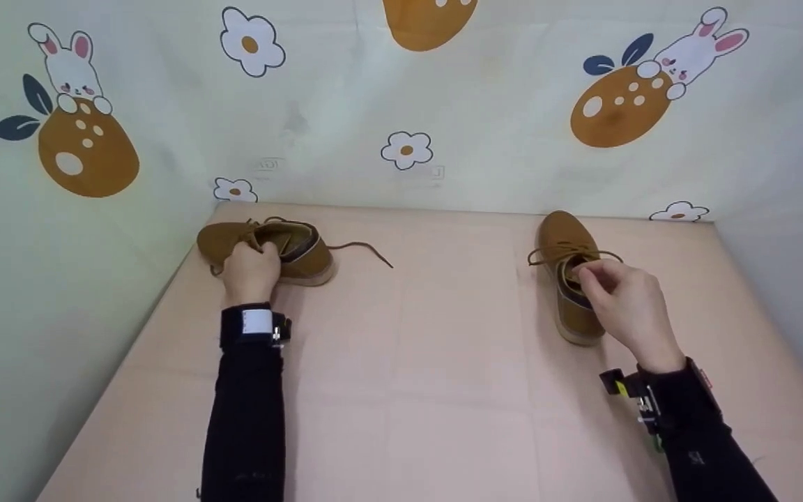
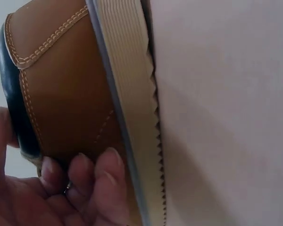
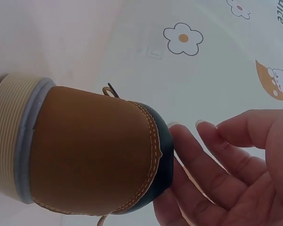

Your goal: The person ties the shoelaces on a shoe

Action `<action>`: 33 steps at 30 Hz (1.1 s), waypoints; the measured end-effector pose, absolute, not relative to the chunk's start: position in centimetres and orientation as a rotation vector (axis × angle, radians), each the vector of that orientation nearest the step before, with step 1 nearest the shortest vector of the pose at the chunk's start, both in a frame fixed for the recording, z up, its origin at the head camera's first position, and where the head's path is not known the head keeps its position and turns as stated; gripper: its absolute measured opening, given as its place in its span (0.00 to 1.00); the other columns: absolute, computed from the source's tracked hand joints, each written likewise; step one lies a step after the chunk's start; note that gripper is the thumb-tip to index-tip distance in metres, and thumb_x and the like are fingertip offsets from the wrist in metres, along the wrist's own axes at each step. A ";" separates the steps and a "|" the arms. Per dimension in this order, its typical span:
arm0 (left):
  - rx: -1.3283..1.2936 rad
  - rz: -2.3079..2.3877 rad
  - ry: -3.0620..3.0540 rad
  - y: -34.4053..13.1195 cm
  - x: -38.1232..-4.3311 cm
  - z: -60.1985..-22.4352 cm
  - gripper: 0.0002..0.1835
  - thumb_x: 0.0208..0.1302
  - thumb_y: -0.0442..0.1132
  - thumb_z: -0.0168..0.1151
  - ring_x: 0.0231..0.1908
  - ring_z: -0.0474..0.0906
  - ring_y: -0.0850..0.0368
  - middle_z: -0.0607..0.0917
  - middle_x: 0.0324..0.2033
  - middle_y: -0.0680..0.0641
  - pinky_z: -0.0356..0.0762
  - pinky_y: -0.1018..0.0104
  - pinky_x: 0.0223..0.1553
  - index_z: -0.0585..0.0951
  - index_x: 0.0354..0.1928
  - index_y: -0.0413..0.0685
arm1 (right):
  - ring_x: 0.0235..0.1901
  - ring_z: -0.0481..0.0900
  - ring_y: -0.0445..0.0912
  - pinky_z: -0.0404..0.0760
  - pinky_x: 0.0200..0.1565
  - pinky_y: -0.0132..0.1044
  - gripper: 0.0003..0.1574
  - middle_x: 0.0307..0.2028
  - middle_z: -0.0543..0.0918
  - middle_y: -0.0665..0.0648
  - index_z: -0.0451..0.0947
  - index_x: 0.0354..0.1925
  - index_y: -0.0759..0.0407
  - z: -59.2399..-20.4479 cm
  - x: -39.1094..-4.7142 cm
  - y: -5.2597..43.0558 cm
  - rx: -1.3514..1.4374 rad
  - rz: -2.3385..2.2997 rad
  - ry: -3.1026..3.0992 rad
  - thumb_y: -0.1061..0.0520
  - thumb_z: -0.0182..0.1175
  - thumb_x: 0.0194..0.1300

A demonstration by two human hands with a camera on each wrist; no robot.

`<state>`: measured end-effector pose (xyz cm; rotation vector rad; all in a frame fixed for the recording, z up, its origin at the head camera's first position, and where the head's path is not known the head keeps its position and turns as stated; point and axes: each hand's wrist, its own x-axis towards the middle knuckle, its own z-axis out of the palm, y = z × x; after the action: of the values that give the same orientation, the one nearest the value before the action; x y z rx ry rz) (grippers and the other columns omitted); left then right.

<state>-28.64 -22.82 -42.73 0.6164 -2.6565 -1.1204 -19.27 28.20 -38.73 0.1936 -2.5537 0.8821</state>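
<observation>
1. Nearest us are two black sleeves, the left sleeve (image 1: 245,425) and the right sleeve (image 1: 712,460). A left wristband (image 1: 255,326) carries a white patch; a right wristband (image 1: 680,397) carries a small black device with a yellow mark.
2. Beneath everything we see the pale pink worktop (image 1: 408,362), with faint creases.
3. The right hand (image 1: 635,307) is at the mouth of the right shoe (image 1: 579,317). Its thumb and index finger come together, while other fingers reach behind the dark collar (image 3: 165,150) at the heel. We cannot tell whether those hidden fingertips pinch anything.
4. That brown shoe stands sole down on the right part of the worktop, its heel toward us and its toe toward the far wall. Its lace (image 1: 537,256) runs across the upper and sticks out on both sides.
5. The left hand (image 1: 251,272) pinches the near side of the left shoe (image 1: 307,268): the thumb goes over the collar, and bent fingers press the outer leather just above the ribbed sole (image 2: 127,84).
6. This brown shoe, well apart from the other, lies crosswise with its toe to our left. A loose lace (image 1: 366,247) trails beyond its heel onto the worktop.
7. Farthest off, we see a pale wall covering (image 1: 332,125) printed with rabbits, orange fruit and white flowers.
</observation>
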 end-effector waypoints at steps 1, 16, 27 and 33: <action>0.603 -1.091 -2.654 -22.7 -28.6 -42.7 0.29 0.72 0.48 0.43 0.56 0.73 0.31 0.76 0.56 0.26 0.69 0.41 0.57 0.73 0.58 0.26 | 0.29 0.80 0.48 0.70 0.28 0.26 0.12 0.33 0.88 0.58 0.86 0.41 0.62 -38.7 -19.2 28.1 0.204 0.883 -2.539 0.56 0.59 0.71; 0.107 -1.235 -2.705 -15.4 -27.5 -39.4 0.13 0.72 0.41 0.47 0.33 0.78 0.45 0.80 0.35 0.38 0.78 0.55 0.36 0.75 0.42 0.37 | 0.30 0.82 0.46 0.71 0.33 0.20 0.07 0.32 0.88 0.55 0.87 0.38 0.63 -38.7 -18.4 25.5 0.343 0.988 -2.479 0.62 0.62 0.68; -0.385 -1.351 -2.745 -5.6 -24.1 -39.2 0.06 0.69 0.37 0.52 0.26 0.77 0.54 0.78 0.27 0.46 0.78 0.63 0.27 0.77 0.39 0.43 | 0.35 0.85 0.44 0.77 0.35 0.23 0.09 0.35 0.88 0.54 0.85 0.45 0.65 -39.7 -18.3 24.0 0.442 1.168 -2.559 0.65 0.60 0.69; -0.617 -1.222 -2.832 -2.1 -22.2 -40.3 0.03 0.67 0.37 0.53 0.25 0.73 0.58 0.74 0.25 0.51 0.73 0.65 0.28 0.74 0.35 0.46 | 0.33 0.85 0.44 0.79 0.35 0.27 0.12 0.35 0.88 0.54 0.83 0.48 0.66 -40.4 -18.4 23.7 0.490 1.169 -2.627 0.65 0.62 0.68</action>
<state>-22.21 -2.08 -40.25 -0.6174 -2.8322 -1.2225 -18.45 23.72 -40.40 0.4896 -2.6269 1.1695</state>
